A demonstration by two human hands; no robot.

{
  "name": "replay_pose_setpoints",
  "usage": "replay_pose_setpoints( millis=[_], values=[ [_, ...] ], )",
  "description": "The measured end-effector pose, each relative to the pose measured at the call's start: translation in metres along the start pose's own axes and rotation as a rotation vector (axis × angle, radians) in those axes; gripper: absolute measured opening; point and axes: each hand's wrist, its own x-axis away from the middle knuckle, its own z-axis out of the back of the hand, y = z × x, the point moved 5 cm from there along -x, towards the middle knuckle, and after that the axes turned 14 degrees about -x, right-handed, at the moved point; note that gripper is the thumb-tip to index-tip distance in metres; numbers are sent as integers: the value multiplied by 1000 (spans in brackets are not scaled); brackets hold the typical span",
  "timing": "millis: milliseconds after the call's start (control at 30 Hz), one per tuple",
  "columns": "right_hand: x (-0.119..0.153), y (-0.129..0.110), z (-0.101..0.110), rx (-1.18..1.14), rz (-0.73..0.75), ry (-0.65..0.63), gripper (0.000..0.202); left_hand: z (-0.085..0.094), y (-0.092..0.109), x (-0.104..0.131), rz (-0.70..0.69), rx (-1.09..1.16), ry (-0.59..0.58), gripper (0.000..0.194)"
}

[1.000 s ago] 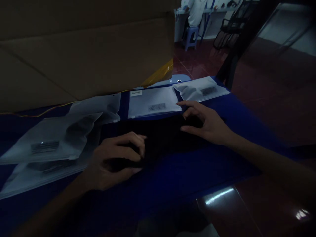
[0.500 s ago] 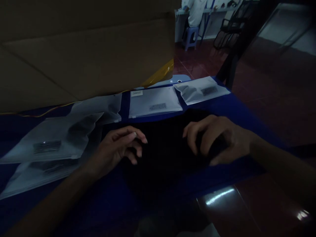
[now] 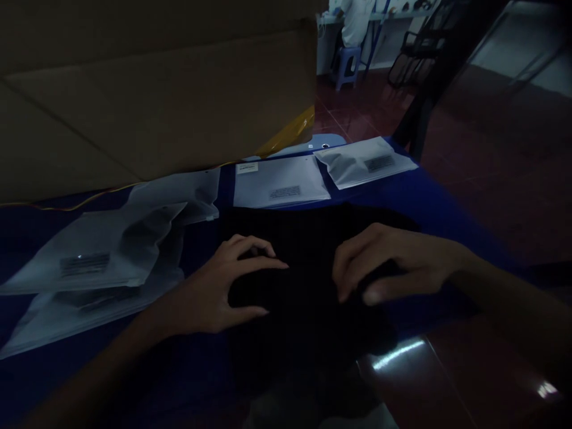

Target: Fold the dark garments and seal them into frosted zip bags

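Observation:
A black cloth item (image 3: 308, 238) lies spread over the blue table covering; its folds and exact kind are lost in the dark. On its left part rests my left hand (image 3: 232, 280), open, thumb and forefinger wide apart with nothing between them. Over the right part, my right hand (image 3: 388, 262) is bent downward, its fingers together and curled toward the thumb on the black cloth. Just beyond the cloth's far edge is a frosted zip bag (image 3: 277, 182) with a white label and printed text.
Another frosted bag (image 3: 357, 164) lies at the far right, and several more, including a filled bag (image 3: 120, 244), overlap at the left. A large cardboard box (image 3: 156, 113) stands behind. Beyond, a person (image 3: 356, 24) sits on a blue stool (image 3: 346, 67). The tabletop (image 3: 447, 208) ends at right.
The black cloth now reaches up to the middle bag and spreads lower at the right. My left hand has turned and spread its thumb; my right fingers have moved down and drawn together.

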Motion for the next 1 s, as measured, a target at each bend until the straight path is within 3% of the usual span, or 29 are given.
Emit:
replay_pose_setpoints(
  millis=[133,200,300,433,500,733,867,1000],
  values=[
    [5,2,21,357,6,378,21,-1,5,5,-94,-122,-20,74],
    [8,12,27,558,-58,476,22,0,6,5,-131,-155,-20,80],
    [6,31,23,737,-120,399,31,0,7,4,-159,-185,10,85],
    [2,43,16,788,-95,319,41,-3,14,3,-136,-252,160,66],
    [1,41,16,796,-77,320,38,-6,21,3,-160,-291,191,66],
    [7,31,27,994,-57,502,33,-17,29,4,-205,-293,-56,109],
    [8,37,26,954,-162,471,41,-15,26,6,-208,-273,-120,115],
    [8,33,24,912,-164,455,36,-16,24,6,-202,-264,-127,114]
  ],
)
